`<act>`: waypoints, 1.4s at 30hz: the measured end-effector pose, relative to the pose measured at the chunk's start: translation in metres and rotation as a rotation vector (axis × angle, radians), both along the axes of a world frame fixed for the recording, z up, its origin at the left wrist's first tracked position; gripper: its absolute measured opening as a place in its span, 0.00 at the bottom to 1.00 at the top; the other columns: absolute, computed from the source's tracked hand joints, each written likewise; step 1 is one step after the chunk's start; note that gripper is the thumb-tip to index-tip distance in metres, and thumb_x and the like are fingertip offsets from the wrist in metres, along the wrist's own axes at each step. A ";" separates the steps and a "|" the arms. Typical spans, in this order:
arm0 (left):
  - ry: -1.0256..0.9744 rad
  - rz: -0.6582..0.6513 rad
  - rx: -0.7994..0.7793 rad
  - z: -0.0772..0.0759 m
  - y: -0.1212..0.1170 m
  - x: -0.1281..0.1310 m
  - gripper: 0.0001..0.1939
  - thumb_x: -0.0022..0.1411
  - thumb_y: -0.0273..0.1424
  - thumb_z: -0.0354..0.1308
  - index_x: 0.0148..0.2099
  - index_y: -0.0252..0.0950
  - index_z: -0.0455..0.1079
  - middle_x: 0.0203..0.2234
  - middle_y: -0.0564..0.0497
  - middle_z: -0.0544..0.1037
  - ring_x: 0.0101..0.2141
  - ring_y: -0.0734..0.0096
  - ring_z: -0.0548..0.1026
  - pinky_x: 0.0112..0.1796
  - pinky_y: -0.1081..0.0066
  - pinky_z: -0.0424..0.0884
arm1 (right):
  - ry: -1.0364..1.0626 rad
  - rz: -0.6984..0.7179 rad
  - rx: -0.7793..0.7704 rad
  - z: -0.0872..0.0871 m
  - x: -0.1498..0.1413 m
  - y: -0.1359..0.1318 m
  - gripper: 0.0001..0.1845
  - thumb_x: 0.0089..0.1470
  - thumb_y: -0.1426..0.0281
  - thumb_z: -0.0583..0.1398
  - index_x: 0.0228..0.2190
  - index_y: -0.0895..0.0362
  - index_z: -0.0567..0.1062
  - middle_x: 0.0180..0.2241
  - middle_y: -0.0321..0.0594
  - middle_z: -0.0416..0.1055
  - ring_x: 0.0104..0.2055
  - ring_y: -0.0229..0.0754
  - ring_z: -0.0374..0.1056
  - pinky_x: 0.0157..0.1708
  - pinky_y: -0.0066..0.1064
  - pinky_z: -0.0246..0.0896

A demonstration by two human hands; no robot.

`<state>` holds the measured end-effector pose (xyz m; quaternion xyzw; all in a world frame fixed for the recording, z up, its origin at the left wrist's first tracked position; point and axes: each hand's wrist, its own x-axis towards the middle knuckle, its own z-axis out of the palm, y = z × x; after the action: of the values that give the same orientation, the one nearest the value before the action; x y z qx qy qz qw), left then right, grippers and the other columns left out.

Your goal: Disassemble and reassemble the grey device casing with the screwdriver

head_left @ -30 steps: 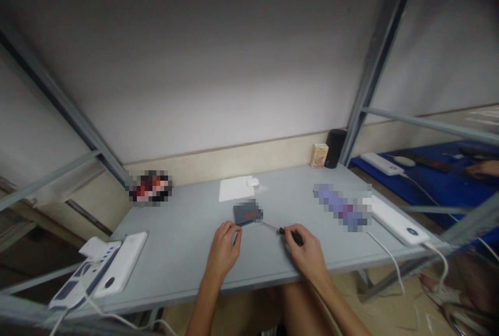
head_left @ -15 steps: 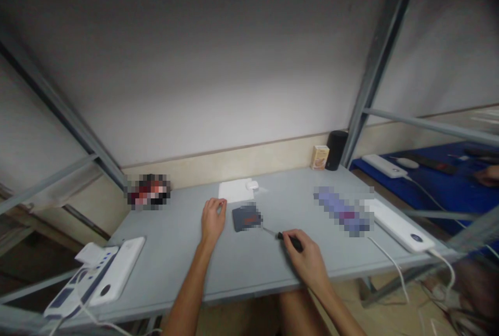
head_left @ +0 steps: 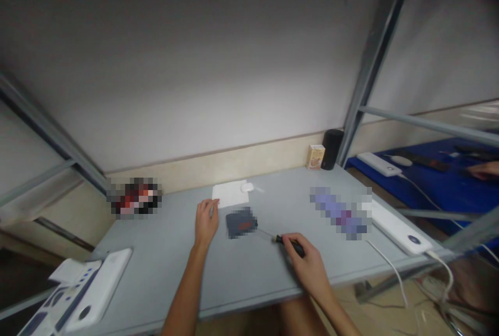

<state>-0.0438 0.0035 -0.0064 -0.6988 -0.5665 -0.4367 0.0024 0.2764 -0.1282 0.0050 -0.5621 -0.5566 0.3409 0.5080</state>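
Observation:
My right hand [head_left: 307,258] is closed around the black handle of a screwdriver [head_left: 277,239] above the grey table [head_left: 241,279]. Its thin metal shaft points left, with the tip near the right edge of a flat, dark, blurred-out item [head_left: 238,223] bearing a reddish mark. To the left of that item is my left hand [head_left: 206,219], thumb and forefinger drawn together beside the lower left corner of a white sheet [head_left: 228,195]. Whatever those fingertips pinch is too small to make out. A small white rounded object [head_left: 247,187] lies on the sheet's right side.
At the back right stand a small yellow box [head_left: 315,157] and a black cylinder [head_left: 332,149]. A white power strip [head_left: 397,229] with cables lies at right; white devices [head_left: 97,289] sit at left. Metal posts frame the table. Another person's hand [head_left: 485,171] shows far right.
The view has shifted slightly, moving most things a little left in the picture. The right hand and screwdriver sit slightly farther from the dark item; the left hand keeps its pinch by the sheet.

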 end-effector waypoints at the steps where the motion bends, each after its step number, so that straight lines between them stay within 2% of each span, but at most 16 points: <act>1: -0.038 -0.020 0.025 0.003 -0.005 0.003 0.14 0.73 0.34 0.50 0.49 0.40 0.77 0.42 0.44 0.76 0.47 0.57 0.73 0.51 0.55 0.71 | 0.039 -0.015 -0.022 0.001 -0.001 0.002 0.18 0.62 0.54 0.60 0.37 0.54 0.81 0.39 0.43 0.80 0.44 0.49 0.75 0.47 0.36 0.67; 4: -0.067 -0.099 0.041 0.012 -0.020 0.015 0.12 0.73 0.34 0.51 0.49 0.40 0.75 0.42 0.46 0.77 0.47 0.59 0.74 0.52 0.57 0.71 | 0.112 -0.021 -0.039 0.006 -0.008 0.013 0.19 0.61 0.53 0.60 0.39 0.54 0.80 0.41 0.44 0.80 0.46 0.50 0.75 0.47 0.36 0.67; 10: 0.039 -0.227 -0.057 0.018 -0.031 0.030 0.16 0.70 0.35 0.57 0.58 0.41 0.71 0.49 0.44 0.77 0.51 0.58 0.73 0.55 0.55 0.70 | 0.031 0.140 0.085 0.009 -0.035 0.050 0.16 0.62 0.57 0.60 0.42 0.53 0.80 0.43 0.45 0.78 0.47 0.49 0.74 0.51 0.38 0.66; 12: 0.058 -0.240 -0.068 0.017 -0.030 0.031 0.14 0.70 0.34 0.57 0.56 0.41 0.72 0.48 0.45 0.78 0.51 0.58 0.74 0.55 0.54 0.69 | 0.009 0.178 0.121 0.007 -0.043 0.061 0.15 0.63 0.58 0.60 0.42 0.53 0.81 0.42 0.44 0.77 0.46 0.48 0.74 0.50 0.39 0.66; 15: 0.040 -0.247 -0.069 0.015 -0.027 0.030 0.09 0.72 0.33 0.54 0.47 0.40 0.76 0.42 0.46 0.79 0.47 0.60 0.75 0.53 0.55 0.70 | -0.003 0.201 0.146 0.004 -0.050 0.073 0.15 0.63 0.58 0.59 0.42 0.53 0.80 0.42 0.44 0.77 0.46 0.48 0.73 0.50 0.39 0.66; 17: 0.004 -0.238 -0.060 0.014 -0.025 0.029 0.09 0.72 0.32 0.55 0.45 0.40 0.76 0.40 0.46 0.79 0.45 0.61 0.76 0.52 0.56 0.71 | -0.010 0.198 0.144 0.001 -0.051 0.076 0.15 0.64 0.58 0.59 0.42 0.53 0.80 0.42 0.44 0.77 0.46 0.48 0.73 0.50 0.39 0.66; 21: -0.028 -0.258 -0.044 0.013 -0.025 0.029 0.07 0.69 0.32 0.58 0.47 0.41 0.76 0.40 0.47 0.80 0.45 0.61 0.76 0.53 0.56 0.71 | -0.052 0.200 0.155 -0.003 -0.050 0.074 0.14 0.64 0.58 0.58 0.42 0.52 0.80 0.41 0.44 0.77 0.46 0.48 0.73 0.49 0.39 0.67; 26: -0.024 -0.293 -0.068 0.015 -0.026 0.030 0.07 0.70 0.32 0.57 0.44 0.40 0.77 0.38 0.47 0.79 0.43 0.62 0.76 0.51 0.58 0.72 | -0.087 0.187 0.159 -0.004 -0.048 0.071 0.15 0.64 0.58 0.58 0.42 0.52 0.80 0.41 0.44 0.78 0.45 0.47 0.74 0.49 0.39 0.68; 32: -0.058 -0.276 -0.053 0.014 -0.028 0.030 0.09 0.71 0.31 0.55 0.45 0.41 0.77 0.38 0.47 0.79 0.43 0.63 0.76 0.50 0.60 0.72 | -0.069 0.183 0.153 -0.004 -0.047 0.071 0.14 0.63 0.58 0.59 0.42 0.52 0.80 0.42 0.44 0.78 0.45 0.48 0.74 0.49 0.39 0.68; 34: -0.068 -0.229 -0.031 0.012 -0.025 0.027 0.10 0.72 0.31 0.54 0.46 0.40 0.77 0.39 0.47 0.79 0.44 0.62 0.76 0.50 0.60 0.72 | -0.036 0.167 0.139 -0.005 -0.046 0.071 0.15 0.63 0.58 0.59 0.41 0.53 0.80 0.42 0.45 0.78 0.46 0.49 0.74 0.50 0.39 0.68; 38: 0.015 -0.064 -0.040 0.011 -0.008 0.016 0.10 0.71 0.31 0.54 0.46 0.41 0.78 0.40 0.47 0.79 0.44 0.59 0.75 0.49 0.57 0.73 | 0.043 0.119 0.097 -0.006 -0.043 0.072 0.17 0.61 0.56 0.61 0.41 0.55 0.80 0.43 0.47 0.79 0.46 0.50 0.75 0.51 0.41 0.67; 42: 0.056 -0.030 -0.070 0.010 0.014 0.008 0.09 0.68 0.31 0.57 0.44 0.41 0.79 0.38 0.46 0.79 0.43 0.56 0.74 0.48 0.54 0.72 | 0.087 0.086 0.064 -0.002 -0.041 0.072 0.19 0.59 0.54 0.61 0.40 0.56 0.80 0.41 0.46 0.80 0.46 0.51 0.75 0.50 0.40 0.67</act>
<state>-0.0354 0.0178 0.0038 -0.7187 -0.5706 -0.3970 -0.0127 0.2355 -0.0560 0.0026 -0.5056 -0.5682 0.3686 0.5345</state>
